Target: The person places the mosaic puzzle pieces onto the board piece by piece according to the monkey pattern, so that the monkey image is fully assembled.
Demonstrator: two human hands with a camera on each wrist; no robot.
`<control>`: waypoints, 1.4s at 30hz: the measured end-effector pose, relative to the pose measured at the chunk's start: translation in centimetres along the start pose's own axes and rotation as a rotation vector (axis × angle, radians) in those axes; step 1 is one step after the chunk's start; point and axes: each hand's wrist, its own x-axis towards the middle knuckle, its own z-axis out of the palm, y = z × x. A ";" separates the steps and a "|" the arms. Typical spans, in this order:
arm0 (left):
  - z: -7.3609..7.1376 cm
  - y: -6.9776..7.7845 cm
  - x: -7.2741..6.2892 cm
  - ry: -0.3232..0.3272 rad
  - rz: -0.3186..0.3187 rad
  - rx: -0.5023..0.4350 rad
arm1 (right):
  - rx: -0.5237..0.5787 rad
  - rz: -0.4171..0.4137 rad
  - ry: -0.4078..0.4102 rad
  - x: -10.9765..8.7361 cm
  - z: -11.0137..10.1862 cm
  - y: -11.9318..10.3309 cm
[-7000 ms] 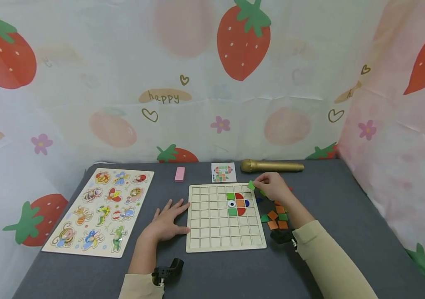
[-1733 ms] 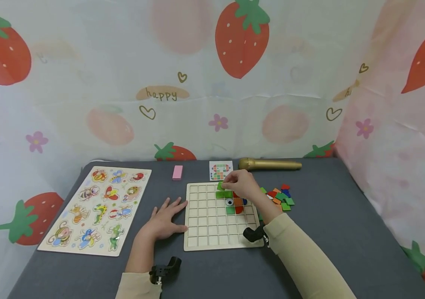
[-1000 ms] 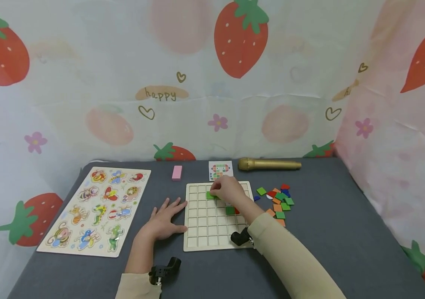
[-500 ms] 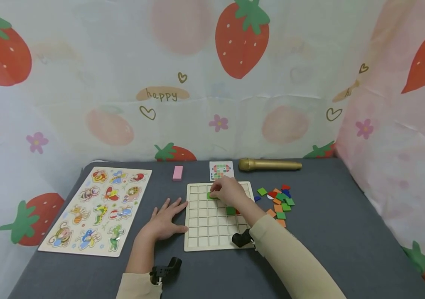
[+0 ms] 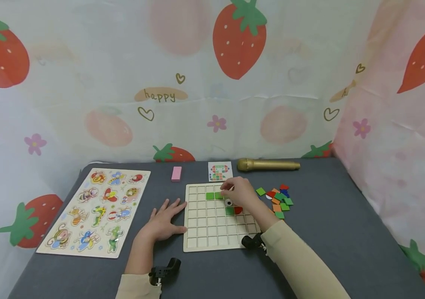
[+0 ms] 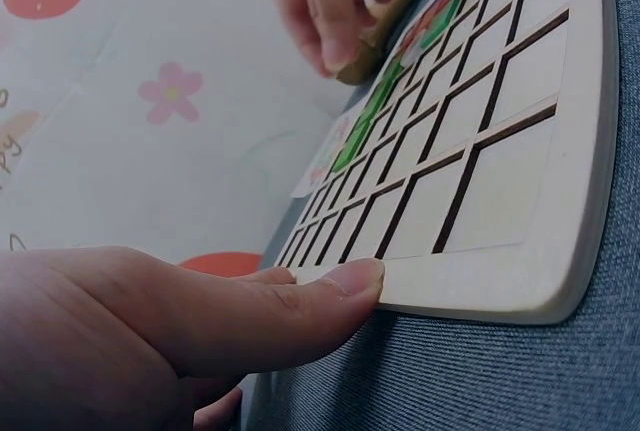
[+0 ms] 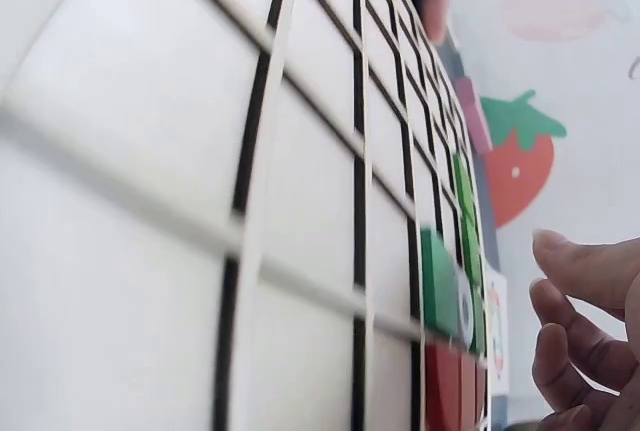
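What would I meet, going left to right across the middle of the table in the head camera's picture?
An animal puzzle board → the person's left hand → the wooden grid board → the loose coloured tiles.

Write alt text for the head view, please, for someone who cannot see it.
A person's right hand hovers over a grid board holding a few tiles, while the left hand rests at its left edge. Loose tiles lie to the right, a picture board to the left; a block, card and microphone lie behind.
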 end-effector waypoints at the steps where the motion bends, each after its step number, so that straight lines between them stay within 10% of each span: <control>1: 0.0 0.0 0.0 0.001 0.002 0.000 | 0.008 0.007 0.005 -0.2 -0.2 0.2; 24: 0.0 0.0 0.0 -0.002 -0.007 0.014 | -0.037 0.138 0.184 -3.0 -5.8 7.2; 42: -0.1 0.0 -0.2 0.006 0.015 0.001 | -0.068 0.270 0.079 -3.5 -7.8 9.9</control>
